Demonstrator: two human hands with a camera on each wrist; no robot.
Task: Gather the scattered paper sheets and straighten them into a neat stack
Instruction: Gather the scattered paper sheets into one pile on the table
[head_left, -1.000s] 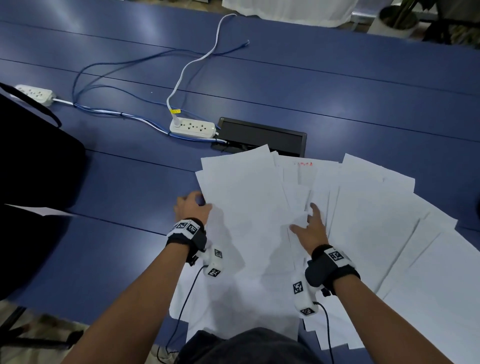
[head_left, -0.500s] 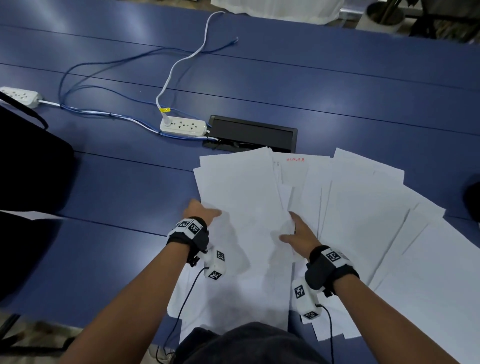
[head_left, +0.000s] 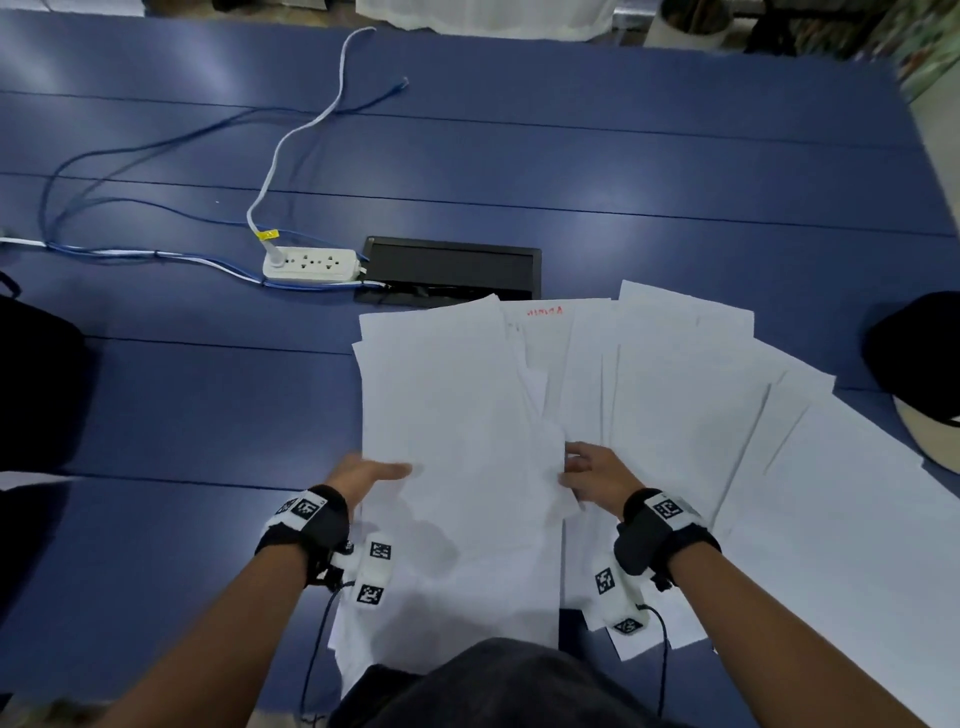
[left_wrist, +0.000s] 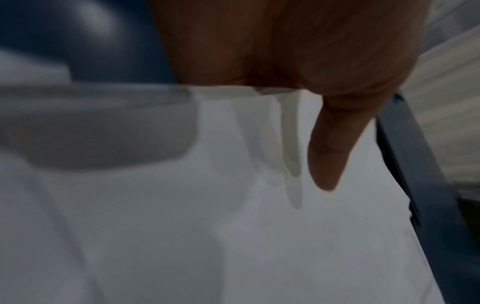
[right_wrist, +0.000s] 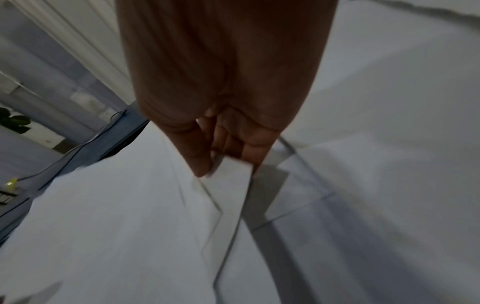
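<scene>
Around my work I see a white power strip (head_left: 310, 264) with its white cable (head_left: 296, 135) and blue wires (head_left: 130, 156) trailing toward the bench's (head_left: 623, 156) far left, and a black cable hatch (head_left: 452, 267) set into the surface just beyond the paper, its near edge partly covered by the sheets. A dark rounded object (head_left: 919, 358) sits at the bench's right edge, beside the outermost sheets. The paper sheets (head_left: 675, 415) fan out from the near edge toward the right; the gathered bundle (head_left: 457, 467) lies at their left end, hanging over the near edge toward me. My left hand (head_left: 363, 475) holds the bundle's left edge, thumb flat on top, fingers hidden under the paper. My right hand (head_left: 595, 475) has its grip clamped on the bundle's right edge, thumb (right_wrist: 194, 152) above, fingers (right_wrist: 249, 150) curled beneath.
</scene>
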